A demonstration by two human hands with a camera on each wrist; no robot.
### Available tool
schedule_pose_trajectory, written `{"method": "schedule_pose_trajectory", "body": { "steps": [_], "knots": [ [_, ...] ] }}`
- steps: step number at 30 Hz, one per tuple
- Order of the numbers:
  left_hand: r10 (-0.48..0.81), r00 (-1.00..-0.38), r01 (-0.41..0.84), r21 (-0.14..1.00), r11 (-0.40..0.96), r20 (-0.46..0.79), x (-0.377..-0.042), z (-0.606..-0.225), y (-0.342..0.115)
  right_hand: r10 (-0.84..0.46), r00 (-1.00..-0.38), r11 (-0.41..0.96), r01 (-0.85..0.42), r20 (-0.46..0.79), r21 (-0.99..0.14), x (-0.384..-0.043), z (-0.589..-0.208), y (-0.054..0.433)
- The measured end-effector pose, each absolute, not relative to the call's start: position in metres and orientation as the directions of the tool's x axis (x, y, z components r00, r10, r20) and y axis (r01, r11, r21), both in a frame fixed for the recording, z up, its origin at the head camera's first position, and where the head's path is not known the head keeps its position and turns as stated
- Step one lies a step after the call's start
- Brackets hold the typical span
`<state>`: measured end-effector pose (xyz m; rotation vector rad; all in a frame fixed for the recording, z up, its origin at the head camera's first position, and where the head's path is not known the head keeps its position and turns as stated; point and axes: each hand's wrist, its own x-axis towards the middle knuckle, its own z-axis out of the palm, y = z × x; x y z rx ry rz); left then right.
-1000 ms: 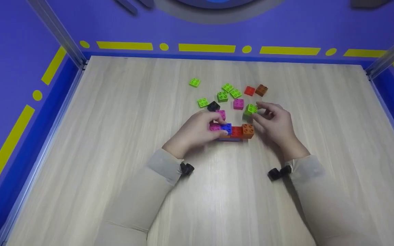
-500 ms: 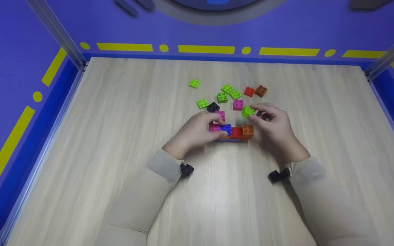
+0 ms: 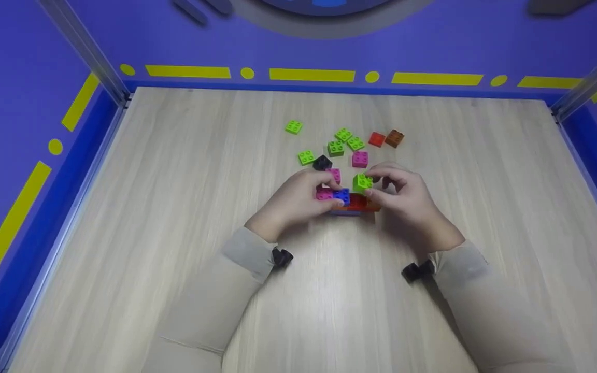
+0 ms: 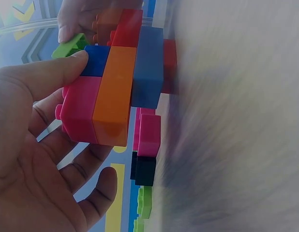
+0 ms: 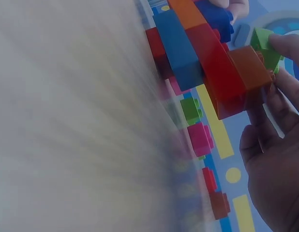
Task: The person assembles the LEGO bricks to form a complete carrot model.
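My left hand (image 3: 298, 194) steadies a stacked toy-brick build, its thumb on the small blue brick (image 4: 97, 60) and fingers behind. A pink brick (image 4: 81, 108) sits beside that blue one on the top layer, above an orange brick (image 4: 113, 96) and a red brick (image 5: 219, 67). Under these lies a longer blue brick (image 5: 178, 50), with another red brick (image 5: 158, 53) lowest. A brown brick (image 5: 249, 70) tops the right end. Between thumb and fingers, my right hand (image 3: 407, 194) pinches a lime-green brick (image 3: 361, 183) just over the build; whether it touches is unclear.
Loose bricks lie behind the build: a black one (image 3: 322, 162), pink ones (image 3: 360, 159), several green ones (image 3: 336, 148), a flat red one (image 3: 377, 139) and a brown one (image 3: 394, 138). Blue panels (image 3: 309, 52) wall the wooden table (image 3: 200, 155) at the back and sides.
My right hand has carried the green brick left and toward the build, now covering its brown end in the head view. The left hand keeps its hold in place.
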<state>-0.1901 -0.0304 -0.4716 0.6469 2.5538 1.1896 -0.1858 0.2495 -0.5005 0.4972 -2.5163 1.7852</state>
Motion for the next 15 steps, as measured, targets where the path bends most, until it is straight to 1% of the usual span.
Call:
{"method": "schedule_pose_trajectory", "body": {
  "steps": [6, 15],
  "knots": [
    [0.498, -0.867, 0.304, 0.770, 0.561, -0.021, -0.1908, -0.4732, -0.0310, -0.320, -0.926, 0.265, -0.291, 0.201, -0.919, -0.1857, -0.5021, 0.2481],
    [0.503, -0.864, 0.308, 0.768, 0.561, -0.021, -0.1912, -0.4717, -0.0307, -0.355, -0.919, 0.349, -0.302, 0.173, -0.887, -0.1856, -0.5033, 0.2493]
  ]
}}
